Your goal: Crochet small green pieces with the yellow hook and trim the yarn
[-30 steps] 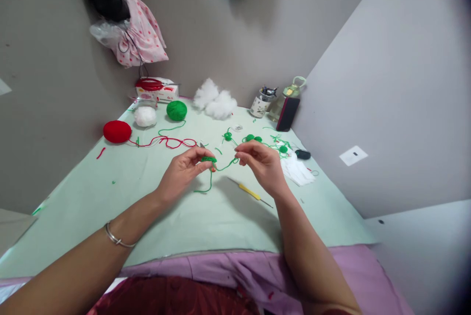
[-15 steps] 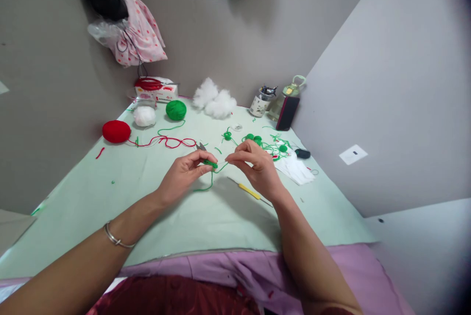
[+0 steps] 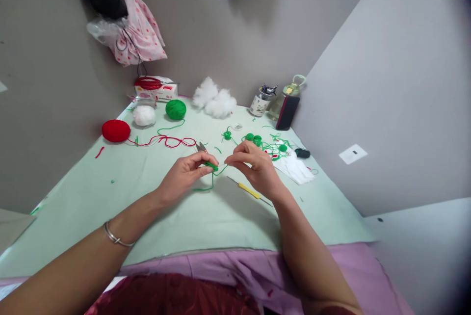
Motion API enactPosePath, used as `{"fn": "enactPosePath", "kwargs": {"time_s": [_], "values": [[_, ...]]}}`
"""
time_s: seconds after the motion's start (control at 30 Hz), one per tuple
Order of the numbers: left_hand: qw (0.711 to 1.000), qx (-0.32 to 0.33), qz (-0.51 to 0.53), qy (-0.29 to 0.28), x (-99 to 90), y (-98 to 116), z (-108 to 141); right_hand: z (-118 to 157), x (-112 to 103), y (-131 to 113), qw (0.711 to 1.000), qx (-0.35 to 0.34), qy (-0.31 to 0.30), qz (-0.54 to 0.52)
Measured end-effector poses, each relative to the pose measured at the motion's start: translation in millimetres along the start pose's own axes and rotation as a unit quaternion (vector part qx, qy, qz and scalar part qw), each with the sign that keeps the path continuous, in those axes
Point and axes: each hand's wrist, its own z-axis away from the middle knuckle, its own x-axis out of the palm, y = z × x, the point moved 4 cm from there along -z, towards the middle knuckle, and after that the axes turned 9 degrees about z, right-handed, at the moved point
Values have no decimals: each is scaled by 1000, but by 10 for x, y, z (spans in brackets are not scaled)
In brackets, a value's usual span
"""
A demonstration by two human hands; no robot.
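My left hand (image 3: 186, 175) is closed, pinching a small green crocheted piece (image 3: 212, 166) between thumb and fingertips. A loose yarn tail (image 3: 212, 182) hangs from the piece down to the table. Facing it, my right hand (image 3: 255, 165) is closed in a pinch on a thin, pale needle (image 3: 222, 163), mostly hidden by the fingers. Green yarn (image 3: 222, 171) runs between the piece and this hand. Below the right hand lies a yellow-handled crochet hook (image 3: 249, 191). Scissors (image 3: 200, 147) lie just behind the left fingertips, partly covered.
On the table (image 3: 162, 226) sit red (image 3: 116, 130), white (image 3: 144, 115) and green (image 3: 175, 109) yarn balls at the left. White stuffing (image 3: 215, 99) is at the back. Small green balls (image 3: 257, 140) with tangled yarn, a phone (image 3: 288, 113), a bottle (image 3: 292, 89) and a pen cup (image 3: 260, 104) are right.
The green piece and the left fingertips have shifted very slightly. My right hand keeps almost the same place and pinch.
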Motion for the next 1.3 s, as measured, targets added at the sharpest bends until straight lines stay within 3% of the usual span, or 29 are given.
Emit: {"fn": "enactPosePath", "kwargs": {"time_s": [0.3,0.57,0.77,0.97,1.1,1.3], "values": [[999,-25,30,-38,-20,-74,-31,5,129,32,983,46,-50,-172],[996,-49,69,-32,4,-50,-18,-12,142,82,984,82,-36,-156],[992,-67,108,-5,9,-87,-29,-5,226,26,984,78,-33,-158],[988,-72,121,59,-17,-119,-54,4,305,-9,957,162,-63,-234],[986,-76,124,77,6,-105,-49,5,346,-23,962,141,-82,-220],[986,-80,125,79,8,-69,-29,6,383,52,928,241,-83,-272]]}}
